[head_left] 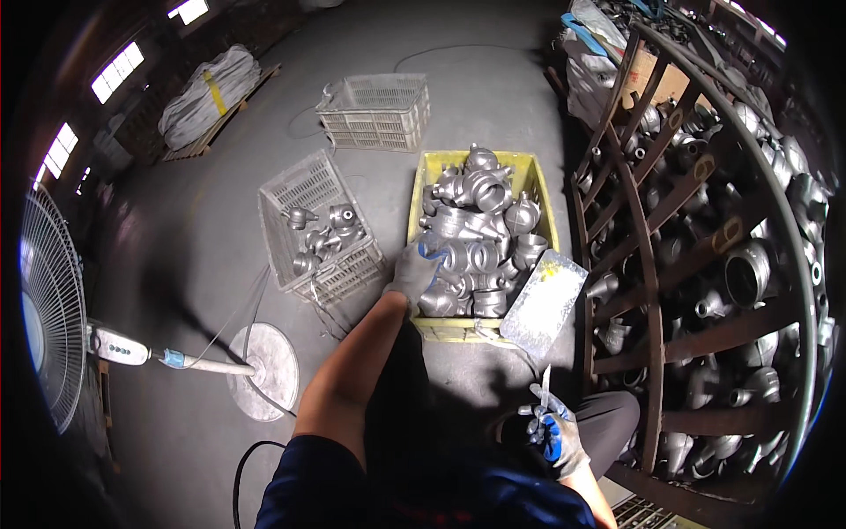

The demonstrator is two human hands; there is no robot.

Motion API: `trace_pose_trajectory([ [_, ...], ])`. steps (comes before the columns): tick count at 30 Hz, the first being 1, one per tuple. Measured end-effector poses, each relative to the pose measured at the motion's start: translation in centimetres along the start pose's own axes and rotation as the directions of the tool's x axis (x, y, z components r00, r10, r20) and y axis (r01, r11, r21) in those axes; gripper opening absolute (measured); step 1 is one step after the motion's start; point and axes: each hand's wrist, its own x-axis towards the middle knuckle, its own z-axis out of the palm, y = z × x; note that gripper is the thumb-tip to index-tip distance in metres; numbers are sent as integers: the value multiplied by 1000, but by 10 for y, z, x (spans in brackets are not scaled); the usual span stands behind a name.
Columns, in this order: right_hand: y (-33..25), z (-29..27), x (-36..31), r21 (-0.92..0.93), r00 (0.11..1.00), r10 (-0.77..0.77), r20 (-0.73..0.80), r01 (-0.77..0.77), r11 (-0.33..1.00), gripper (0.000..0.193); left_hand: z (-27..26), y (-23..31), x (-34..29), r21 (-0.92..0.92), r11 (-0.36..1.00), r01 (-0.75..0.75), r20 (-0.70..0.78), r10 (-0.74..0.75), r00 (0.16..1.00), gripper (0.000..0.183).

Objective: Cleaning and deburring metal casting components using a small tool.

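Metal castings [480, 238] fill a yellow crate [538, 176]; left hand [414, 269] fingers grip one, right hand [553, 432] clasps a thin tool [545, 388].

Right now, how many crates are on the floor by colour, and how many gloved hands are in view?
White mesh crates: 2, one farther off, one holding a few metal castings
Yellow crate heaped with metal castings: 1
Gloved hands: 2, left hand on the castings in the yellow crate, right hand holding a thin tool
Total: 5

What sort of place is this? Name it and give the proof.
Probably a metal-casting workshop: a yellow crate heaped with grey metal fittings, a big cage of more castings, and a bare concrete floor.
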Motion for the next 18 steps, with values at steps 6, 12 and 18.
trace_pose_trajectory([
  [6,-1,-13,24,-34,999,20,-30,-21,999,54,24,63,5,791,395,-468,501,22,865,48],
  [12,-1,-14,32,-27,1000,13,-16,-14,1000,56,41,27,38,770,-36,-638,631,-107,768,39],
  [18,-1,-8,23,-4,999,-35,-4,35,999,52,8,62,-6,751,573,-327,312,128,941,36],
])
